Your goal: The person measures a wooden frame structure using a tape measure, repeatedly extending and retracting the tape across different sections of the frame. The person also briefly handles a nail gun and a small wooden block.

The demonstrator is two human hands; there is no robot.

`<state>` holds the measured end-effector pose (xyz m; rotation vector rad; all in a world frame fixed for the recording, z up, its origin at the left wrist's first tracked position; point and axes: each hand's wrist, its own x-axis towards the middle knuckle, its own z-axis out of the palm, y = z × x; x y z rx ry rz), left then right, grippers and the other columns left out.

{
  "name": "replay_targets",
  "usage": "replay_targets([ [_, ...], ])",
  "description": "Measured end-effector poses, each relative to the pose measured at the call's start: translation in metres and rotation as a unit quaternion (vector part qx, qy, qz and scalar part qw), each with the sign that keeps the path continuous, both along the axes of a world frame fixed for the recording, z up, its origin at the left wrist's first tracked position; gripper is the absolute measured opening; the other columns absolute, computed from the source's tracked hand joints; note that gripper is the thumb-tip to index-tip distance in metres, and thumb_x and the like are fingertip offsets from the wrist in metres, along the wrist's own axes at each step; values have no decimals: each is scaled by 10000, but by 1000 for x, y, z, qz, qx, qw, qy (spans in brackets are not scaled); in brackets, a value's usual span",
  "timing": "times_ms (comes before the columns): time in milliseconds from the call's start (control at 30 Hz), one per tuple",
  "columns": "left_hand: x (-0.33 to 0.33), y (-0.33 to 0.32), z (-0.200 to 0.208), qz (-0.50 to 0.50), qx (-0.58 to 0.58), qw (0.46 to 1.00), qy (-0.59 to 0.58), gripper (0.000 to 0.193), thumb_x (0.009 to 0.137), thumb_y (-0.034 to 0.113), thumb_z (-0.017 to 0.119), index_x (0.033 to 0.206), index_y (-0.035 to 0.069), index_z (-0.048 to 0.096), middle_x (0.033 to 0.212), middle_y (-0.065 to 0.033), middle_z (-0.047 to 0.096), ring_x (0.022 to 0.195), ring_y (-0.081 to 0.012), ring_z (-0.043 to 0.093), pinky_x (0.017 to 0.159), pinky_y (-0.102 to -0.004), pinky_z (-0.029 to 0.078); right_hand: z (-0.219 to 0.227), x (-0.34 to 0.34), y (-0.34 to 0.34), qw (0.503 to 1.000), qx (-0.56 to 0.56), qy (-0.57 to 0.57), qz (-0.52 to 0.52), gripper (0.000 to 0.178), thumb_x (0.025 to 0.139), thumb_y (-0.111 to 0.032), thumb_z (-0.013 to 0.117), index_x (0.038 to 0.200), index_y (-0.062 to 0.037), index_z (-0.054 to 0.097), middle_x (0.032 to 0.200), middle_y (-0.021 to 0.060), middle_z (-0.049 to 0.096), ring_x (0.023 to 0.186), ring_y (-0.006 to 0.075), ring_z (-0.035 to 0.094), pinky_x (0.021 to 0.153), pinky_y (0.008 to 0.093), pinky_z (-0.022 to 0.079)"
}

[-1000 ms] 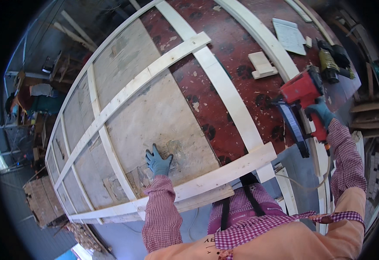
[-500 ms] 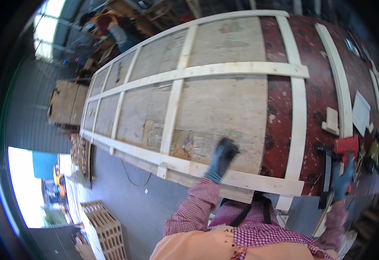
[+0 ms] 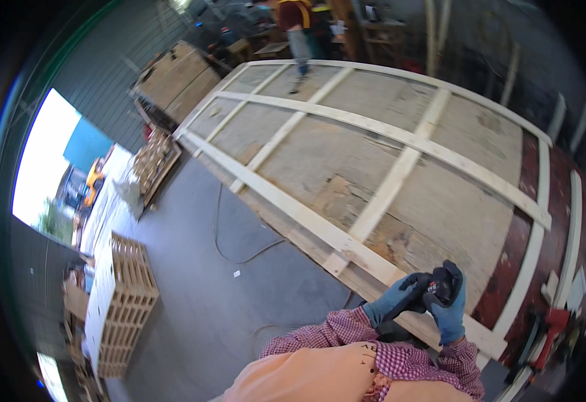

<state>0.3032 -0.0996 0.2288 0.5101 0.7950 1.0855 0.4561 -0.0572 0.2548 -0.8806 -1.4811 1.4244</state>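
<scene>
Over a wooden frame (image 3: 386, 191) lying on the red surface (image 3: 517, 248), the left hand (image 3: 403, 295) and right hand (image 3: 448, 298) are touching, fingers curled, any grip unclear; beyond, a brown box (image 3: 175, 84) is standing, its contents hidden.

L hand (image 3: 400, 299) tog. w/ R hand (image 3: 449, 307), fingers (image 3: 451, 273) bent.
</scene>
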Motion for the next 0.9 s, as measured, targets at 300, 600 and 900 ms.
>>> replay_targets([
  [300, -112, -61, -35, 234, 70, 968, 50, 339, 851, 267, 679, 1071, 48, 543, 873, -27, 596, 701, -103, 580, 578, -228, 478, 39, -126, -9, 903, 338, -174, 202, 928, 528, -264, 877, 1304, -34, 424, 1157, 149, 456, 1027, 305, 521, 867, 390, 468],
  [600, -161, -104, -23, 241, 45, 962, 122, 290, 824, 149, 694, 1042, 7, 565, 1008, -43, 605, 923, -126, 557, 865, -270, 452, 22, -169, -4, 858, 300, -237, 344, 709, 545, -425, 830, 1082, -48, 561, 964, 122, 548, 816, 277, 594, 676, 367, 504],
  [900, -262, -122, -13, 69, -1, 971, 227, 292, 882, 291, 629, 1037, 44, 600, 796, 22, 590, 646, -41, 493, 531, -190, 394, -13, -251, -41, 916, 24, -84, 390, 634, 661, -215, 717, 1222, 3, 516, 1018, 139, 568, 871, 237, 602, 799, 325, 491],
])
